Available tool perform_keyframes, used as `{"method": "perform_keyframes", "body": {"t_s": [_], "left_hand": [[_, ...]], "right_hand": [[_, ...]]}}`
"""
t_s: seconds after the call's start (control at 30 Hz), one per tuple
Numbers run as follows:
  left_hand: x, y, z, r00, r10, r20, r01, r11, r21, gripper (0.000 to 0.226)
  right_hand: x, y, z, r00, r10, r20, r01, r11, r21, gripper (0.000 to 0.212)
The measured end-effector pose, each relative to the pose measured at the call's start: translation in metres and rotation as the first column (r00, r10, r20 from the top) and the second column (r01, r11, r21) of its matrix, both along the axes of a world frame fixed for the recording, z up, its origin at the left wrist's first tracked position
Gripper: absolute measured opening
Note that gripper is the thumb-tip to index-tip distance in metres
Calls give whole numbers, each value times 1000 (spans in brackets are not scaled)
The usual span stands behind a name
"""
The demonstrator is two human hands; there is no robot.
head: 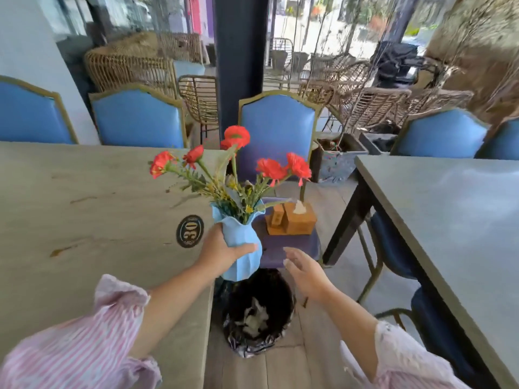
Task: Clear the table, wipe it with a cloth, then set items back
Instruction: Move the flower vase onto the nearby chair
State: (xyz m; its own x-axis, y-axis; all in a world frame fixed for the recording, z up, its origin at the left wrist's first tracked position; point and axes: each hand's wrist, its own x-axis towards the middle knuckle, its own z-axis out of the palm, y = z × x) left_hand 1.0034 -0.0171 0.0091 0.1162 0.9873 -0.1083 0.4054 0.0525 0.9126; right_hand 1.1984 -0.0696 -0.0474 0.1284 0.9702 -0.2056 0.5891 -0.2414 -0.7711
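Note:
My left hand [217,252] grips a light blue ribbed vase [243,242] of red flowers [236,161], held in the air just past the right edge of the stone table [92,220]. My right hand [304,272] hovers open to the right of the vase, fingers spread, touching nothing. A round black number plate marked 30 [189,231] lies on the table near that edge. Beyond the vase, a wooden tissue box and holder [292,219] sits on the purple seat of a chair [286,248].
A bin lined with a black bag [257,310] stands on the floor below the vase. A second grey table [455,220] fills the right side, with dark blue chairs [393,248] tucked under it. Blue-backed chairs [278,127] line the far side, and a dark pillar rises behind them.

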Motion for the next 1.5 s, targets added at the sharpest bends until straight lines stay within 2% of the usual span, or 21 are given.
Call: {"method": "perform_keyframes", "body": {"t_s": [0.17, 0.3, 0.4, 0.57, 0.8, 0.97, 1.1, 1.27, 1.37, 1.5], "left_hand": [[52, 27, -17, 996, 87, 5, -87, 995, -52, 50], [78, 57, -40, 990, 137, -23, -139, 982, -130, 61], [96, 91, -50, 988, 153, -15, -153, 979, -133, 61], [121, 164, -63, 992, 125, -22, -126, 982, -144, 47], [145, 268, -102, 980, 193, -38, -197, 970, -146, 46], [164, 344, -159, 967, 233, -102, -249, 951, -185, 80], [184, 389, -220, 947, 313, -67, -320, 934, -161, 57], [201, 425, -289, 922, 383, -48, -385, 901, -200, 75], [203, 443, -318, 907, 412, -82, -420, 881, -219, 77], [210, 454, -336, 911, 406, -68, -411, 885, -220, 74]], "right_hand": [[68, 47, -12, 999, 45, 25, -43, 998, -54, 43], [98, 87, -30, 999, 47, 22, -44, 994, -99, 42], [112, 123, -46, 999, 36, 5, -35, 992, -124, 42], [129, 185, -68, 999, 28, 42, -22, 992, -123, 42], [148, 269, -97, 987, 61, 149, -52, 997, -65, 42], [160, 342, -130, 920, 171, 352, -163, 985, -51, 42], [170, 384, -169, 839, 253, 482, -232, 967, -104, 45], [180, 407, -211, 779, 292, 554, -276, 954, -116, 47], [179, 413, -228, 759, 281, 587, -286, 954, -87, 59], [177, 414, -245, 685, 289, 668, -299, 949, -103, 49]]}}
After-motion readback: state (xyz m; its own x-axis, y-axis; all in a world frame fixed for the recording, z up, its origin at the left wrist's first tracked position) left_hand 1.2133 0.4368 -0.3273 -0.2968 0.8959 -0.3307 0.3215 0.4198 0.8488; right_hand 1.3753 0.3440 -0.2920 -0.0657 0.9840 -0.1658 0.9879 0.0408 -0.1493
